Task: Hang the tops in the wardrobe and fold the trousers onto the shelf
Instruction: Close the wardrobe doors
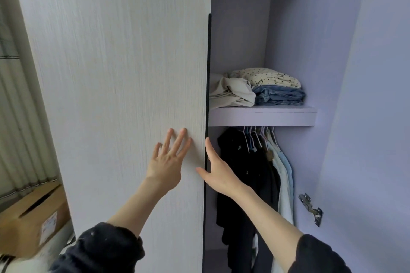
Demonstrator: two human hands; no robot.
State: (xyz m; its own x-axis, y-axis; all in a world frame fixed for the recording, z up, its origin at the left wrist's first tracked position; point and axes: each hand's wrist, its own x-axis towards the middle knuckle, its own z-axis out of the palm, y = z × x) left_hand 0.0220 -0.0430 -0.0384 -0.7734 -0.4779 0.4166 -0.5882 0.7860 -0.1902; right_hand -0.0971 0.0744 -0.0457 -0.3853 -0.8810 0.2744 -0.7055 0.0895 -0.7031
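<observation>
Head view: left hand lies flat, fingers spread, on the pale wardrobe door; right hand, grip open, touches its dark edge. Folded trousers sit on the shelf; tops hang below

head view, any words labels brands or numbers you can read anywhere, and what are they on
No text can be read anywhere in this view.
White sticker with red marks on the brown cardboard box at lower left: too blurred to read.
Folded clothes on the pale wardrobe shelf, the hanging tops, the white wood-grain wardrobe door and the metal hinge: no print visible.
</observation>
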